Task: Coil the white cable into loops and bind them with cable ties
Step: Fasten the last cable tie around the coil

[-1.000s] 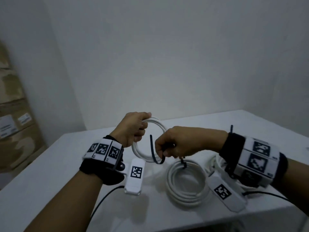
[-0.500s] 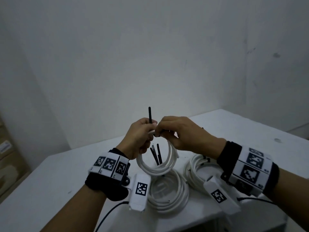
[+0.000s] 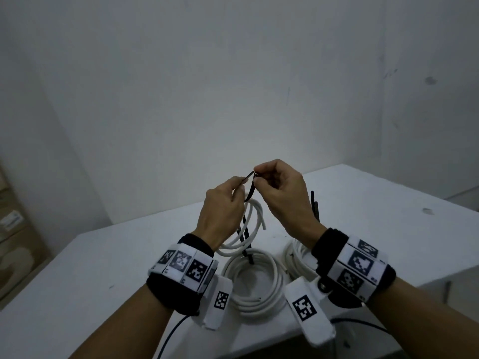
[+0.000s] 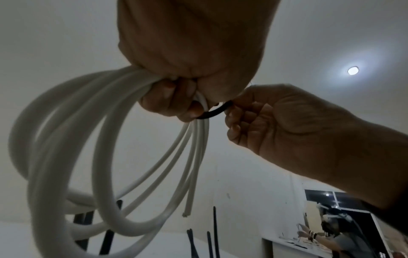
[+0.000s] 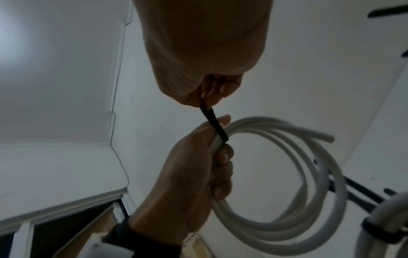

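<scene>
My left hand [image 3: 223, 203] grips a small coil of white cable [image 3: 252, 224] held up above the table; the loops hang below the fist [image 4: 167, 97] [image 5: 293, 174]. A black cable tie [image 3: 251, 189] is wrapped round the bundle at my left fingers [image 5: 217, 127]. My right hand [image 3: 277, 187] pinches the tie's upper end between thumb and fingers [image 4: 238, 111]. The tie arcs from the left fist to the right pinch [image 4: 215, 112]. One cut end of the cable [image 5: 329, 137] sticks out free.
Two bound white coils [image 3: 252, 283] [image 3: 298, 255] lie on the white table [image 3: 388, 216] below my wrists. Spare black ties [image 3: 315, 206] lie behind the right hand. Cardboard boxes [image 3: 15, 244] stand at the left, past the table edge.
Both hands have risen. The right hand has moved from the coil's top to a pinch on the tie's upper end, above the left fist. The head view has shifted.
</scene>
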Available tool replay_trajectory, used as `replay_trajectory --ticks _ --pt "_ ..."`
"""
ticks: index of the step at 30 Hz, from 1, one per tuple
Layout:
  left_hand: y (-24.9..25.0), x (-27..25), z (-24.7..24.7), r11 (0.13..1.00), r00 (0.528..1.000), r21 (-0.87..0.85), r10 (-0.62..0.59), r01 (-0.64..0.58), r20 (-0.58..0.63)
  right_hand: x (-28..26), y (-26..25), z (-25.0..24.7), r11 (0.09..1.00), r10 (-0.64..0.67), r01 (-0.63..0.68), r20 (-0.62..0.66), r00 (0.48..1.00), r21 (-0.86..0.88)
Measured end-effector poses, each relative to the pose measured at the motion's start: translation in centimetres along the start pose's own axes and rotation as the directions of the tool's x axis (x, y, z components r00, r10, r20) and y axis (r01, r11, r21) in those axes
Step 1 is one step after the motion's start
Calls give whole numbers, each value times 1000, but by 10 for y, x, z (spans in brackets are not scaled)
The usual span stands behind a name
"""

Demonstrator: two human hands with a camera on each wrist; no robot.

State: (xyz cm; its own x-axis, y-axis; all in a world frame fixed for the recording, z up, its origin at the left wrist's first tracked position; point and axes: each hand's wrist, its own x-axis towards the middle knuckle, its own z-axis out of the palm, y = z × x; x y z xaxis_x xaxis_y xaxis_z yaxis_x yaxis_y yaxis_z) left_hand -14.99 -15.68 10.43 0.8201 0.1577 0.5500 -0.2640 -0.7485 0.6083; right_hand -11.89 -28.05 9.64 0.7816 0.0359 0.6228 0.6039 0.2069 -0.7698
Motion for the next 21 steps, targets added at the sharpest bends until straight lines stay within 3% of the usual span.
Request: replay_trajectory --ticks 10,21 --pt "-7 -5 -2 989 996 -131 -69 62 -52 -5 13 -1 960 110 -134 109 988 246" --pt "-11 -7 -3 992 998 -113 -62 61 -6 -7 18 -3 968 98 -133 167 981 212"
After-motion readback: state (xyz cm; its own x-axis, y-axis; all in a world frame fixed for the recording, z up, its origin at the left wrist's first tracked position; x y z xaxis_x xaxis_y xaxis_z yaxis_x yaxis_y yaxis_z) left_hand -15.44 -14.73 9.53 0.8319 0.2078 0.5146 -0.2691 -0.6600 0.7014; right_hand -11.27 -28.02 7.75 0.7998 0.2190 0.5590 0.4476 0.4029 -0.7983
